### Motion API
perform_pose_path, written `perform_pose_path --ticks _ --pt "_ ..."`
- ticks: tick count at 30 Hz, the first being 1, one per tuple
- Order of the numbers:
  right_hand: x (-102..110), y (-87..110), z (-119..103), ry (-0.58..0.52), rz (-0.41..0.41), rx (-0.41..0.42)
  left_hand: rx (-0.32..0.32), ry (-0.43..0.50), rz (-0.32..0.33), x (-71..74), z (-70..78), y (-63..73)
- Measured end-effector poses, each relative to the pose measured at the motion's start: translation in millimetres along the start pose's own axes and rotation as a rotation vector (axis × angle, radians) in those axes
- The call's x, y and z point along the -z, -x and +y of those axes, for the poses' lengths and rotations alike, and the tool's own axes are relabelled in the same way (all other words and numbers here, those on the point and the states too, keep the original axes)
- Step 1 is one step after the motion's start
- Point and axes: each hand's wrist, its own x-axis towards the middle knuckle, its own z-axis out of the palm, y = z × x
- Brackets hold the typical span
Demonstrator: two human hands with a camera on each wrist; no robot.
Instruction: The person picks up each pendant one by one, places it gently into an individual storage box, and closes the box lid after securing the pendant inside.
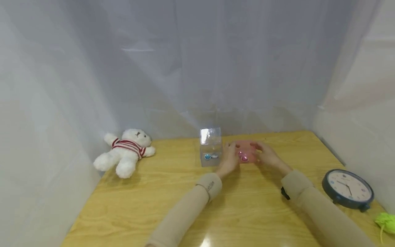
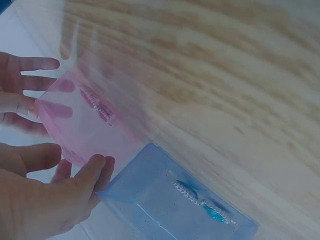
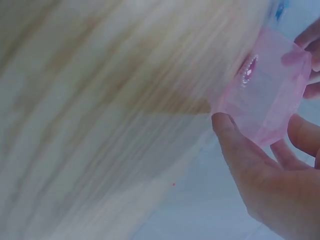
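Observation:
A see-through pink box [image 1: 245, 146] with a pink gem ornament [image 1: 244, 157] on its front stands on the table between both hands. My left hand [image 1: 229, 160] grips its left side, fingers bent around the edge. On the opposite side, my right hand [image 1: 269, 156] holds it, with the thumb [image 3: 227, 125] at a lower corner in the right wrist view. Just left of the left hand is a see-through bluish box [image 2: 160, 185], bearing a blue gem [image 2: 214, 214] and a row of small clear stones. In the head view a clear panel rises at its top.
A white teddy bear [image 1: 126, 152] in a red-striped sweater lies at the back left. At the right edge a dark-rimmed round clock [image 1: 348, 188] lies face up, with a yellow-green item [image 1: 386, 222] in front. Pale sheeting [image 1: 197, 68] hangs behind the wooden table [image 1: 172, 192].

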Motion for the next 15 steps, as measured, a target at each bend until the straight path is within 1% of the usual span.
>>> perform_pose_path --ticks 4,7,9,11,13,15 --pt "-2.2 -0.5 3.6 0.065 0.027 0.037 0.036 0.044 -0.025 1.4 -0.6 1.3" --pt "-1.1 0.9 1.1 0.099 0.045 0.038 0.038 0.082 -0.065 10.6 1.8 1.6" --pt "0.8 1.6 -4.5 0.120 0.062 0.035 0.029 0.129 -0.089 22.9 3.7 1.4" --pt "2.9 0.5 -13.2 0.136 0.089 0.048 0.006 0.171 -0.092 39.2 5.0 -0.5" --pt "3.4 -1.4 -23.5 0.138 0.118 0.062 -0.014 0.191 -0.068 56.7 3.1 -2.8" --pt "0.8 -4.7 -34.1 0.124 0.142 0.077 -0.030 0.186 -0.029 72.1 -3.4 -5.9"
